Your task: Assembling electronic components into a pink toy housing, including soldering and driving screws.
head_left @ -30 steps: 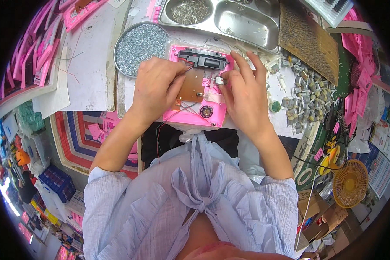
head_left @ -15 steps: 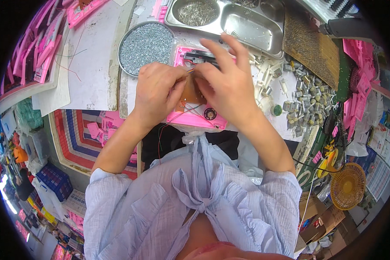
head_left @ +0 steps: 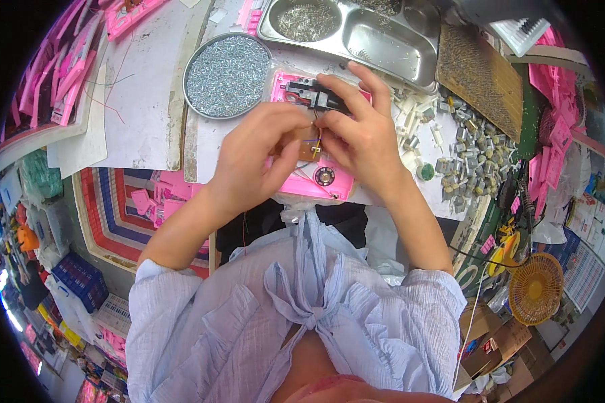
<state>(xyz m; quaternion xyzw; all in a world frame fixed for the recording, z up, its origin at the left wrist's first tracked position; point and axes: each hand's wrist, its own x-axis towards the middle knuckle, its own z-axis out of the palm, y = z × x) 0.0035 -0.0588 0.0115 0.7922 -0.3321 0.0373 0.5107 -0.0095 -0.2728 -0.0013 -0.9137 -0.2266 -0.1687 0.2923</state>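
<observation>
In front of me lies a pink plastic casing [head_left: 336,180] with a round black speaker [head_left: 325,176], a black mechanism [head_left: 314,96] and a small brown circuit board [head_left: 308,151] in it. Thin wires [head_left: 318,138] run between the board and the mechanism. My right hand [head_left: 364,138] has thumb and index finger closed at these wires, its other fingers raised over the mechanism. My left hand [head_left: 259,151] is over the casing's left side, fingers bent, index tip near the wires and thumb apart from it. It covers part of the casing.
A round metal tray [head_left: 225,77] of small screws stands at the upper left. Beyond the casing is a steel compartment tray [head_left: 390,46]. Several small metal motors [head_left: 480,154] and white plastic pieces [head_left: 410,117] lie on the right. Pink casings [head_left: 60,74] are stacked far left.
My hands have drawn slightly apart and the left thumb has come away from its index finger. The brown board now sits lower and flatter in the casing, and more of the black mechanism shows.
</observation>
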